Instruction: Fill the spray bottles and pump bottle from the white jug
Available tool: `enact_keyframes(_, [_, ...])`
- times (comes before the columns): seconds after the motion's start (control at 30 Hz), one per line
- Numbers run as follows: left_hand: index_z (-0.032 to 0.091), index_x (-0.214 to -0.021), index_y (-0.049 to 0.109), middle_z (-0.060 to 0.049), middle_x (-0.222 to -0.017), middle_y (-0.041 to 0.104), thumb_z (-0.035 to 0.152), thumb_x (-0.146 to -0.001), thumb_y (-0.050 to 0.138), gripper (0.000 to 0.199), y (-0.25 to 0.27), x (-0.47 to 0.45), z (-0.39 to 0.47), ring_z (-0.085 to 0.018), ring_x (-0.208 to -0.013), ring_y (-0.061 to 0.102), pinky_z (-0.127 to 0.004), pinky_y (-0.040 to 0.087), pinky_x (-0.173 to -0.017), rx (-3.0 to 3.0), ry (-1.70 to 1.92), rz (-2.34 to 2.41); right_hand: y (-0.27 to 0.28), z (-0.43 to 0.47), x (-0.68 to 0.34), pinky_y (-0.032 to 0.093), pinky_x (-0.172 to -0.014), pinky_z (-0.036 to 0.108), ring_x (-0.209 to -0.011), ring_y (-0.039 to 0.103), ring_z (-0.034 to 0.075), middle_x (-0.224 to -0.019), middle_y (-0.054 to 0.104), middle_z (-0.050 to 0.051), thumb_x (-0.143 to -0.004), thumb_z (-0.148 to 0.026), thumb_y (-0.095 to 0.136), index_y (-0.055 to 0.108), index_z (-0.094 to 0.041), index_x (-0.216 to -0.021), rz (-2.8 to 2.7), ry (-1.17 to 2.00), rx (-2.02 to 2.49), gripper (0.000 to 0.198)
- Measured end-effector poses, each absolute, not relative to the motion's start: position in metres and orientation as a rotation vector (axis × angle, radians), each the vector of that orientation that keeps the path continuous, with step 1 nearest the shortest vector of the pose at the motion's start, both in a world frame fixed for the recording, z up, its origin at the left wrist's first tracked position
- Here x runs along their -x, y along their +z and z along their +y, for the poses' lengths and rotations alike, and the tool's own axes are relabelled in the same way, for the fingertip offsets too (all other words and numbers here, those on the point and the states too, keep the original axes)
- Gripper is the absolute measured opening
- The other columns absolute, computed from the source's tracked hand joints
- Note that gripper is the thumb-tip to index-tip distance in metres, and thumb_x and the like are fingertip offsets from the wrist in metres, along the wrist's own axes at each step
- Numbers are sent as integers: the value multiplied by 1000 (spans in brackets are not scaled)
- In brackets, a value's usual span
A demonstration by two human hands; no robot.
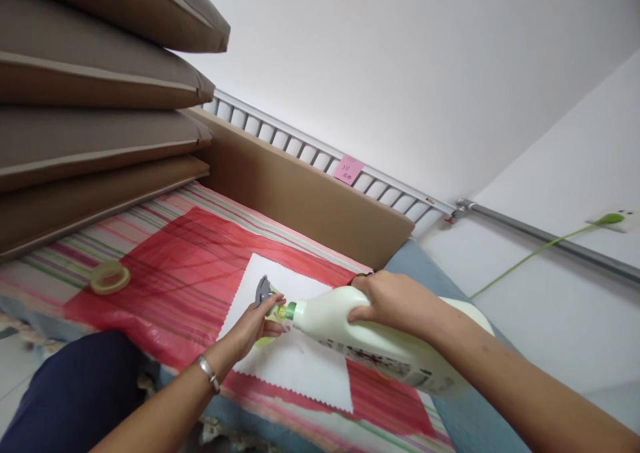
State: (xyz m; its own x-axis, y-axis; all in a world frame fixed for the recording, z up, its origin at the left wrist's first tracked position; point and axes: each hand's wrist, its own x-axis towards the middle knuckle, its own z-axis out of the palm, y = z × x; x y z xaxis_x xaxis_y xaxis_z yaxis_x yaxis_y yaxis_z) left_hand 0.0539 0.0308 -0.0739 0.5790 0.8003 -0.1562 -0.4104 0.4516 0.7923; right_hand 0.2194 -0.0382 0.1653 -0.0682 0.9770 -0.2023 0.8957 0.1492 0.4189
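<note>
My right hand point(385, 300) grips the handle of a large pale green detergent bottle point(333, 313). The bottle lies tilted on its side, its green neck pointing left and its printed label facing me. My left hand point(257, 323) closes around a small clear container with a grey curved part point(262, 291), right at the bottle's mouth. Whether the two touch I cannot tell. Yellow-green colour shows below the left fingers. Under both hands lies a white cloth with zigzag edges point(310, 376), on a translucent red sheet point(200, 260).
Thick brown cushions point(100, 126) are stacked at the left. A roll of tape point(109, 277) lies on the striped cover point(60, 260). A brown board point(300, 186) stands against a white radiator point(280, 140) bearing a pink note point(349, 169). A grey pipe point(550, 236) runs along the right wall.
</note>
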Motion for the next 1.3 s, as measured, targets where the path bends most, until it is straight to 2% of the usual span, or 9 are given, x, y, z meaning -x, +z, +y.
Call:
enact_keyframes(0.53, [25,-114,50,-8,-138,41,52,-78,50,45,-70,-54,30,-17,-69,68,-33,48,-73,-768,791,579,171,-33,-214,26,-46,25,-61,59,20,-71,65,4,-69,-57,57,59,-21,-73,2012,264,-1723,37])
enact_keyframes(1.3, [24,-114,50,-9,-137,41,51,-80,49,44,-69,-53,29,-15,-69,67,-32,49,-73,-778,799,575,179,-22,-204,28,-44,25,-59,58,19,-71,65,4,-65,-58,59,61,-21,-75,1997,218,-1715,38])
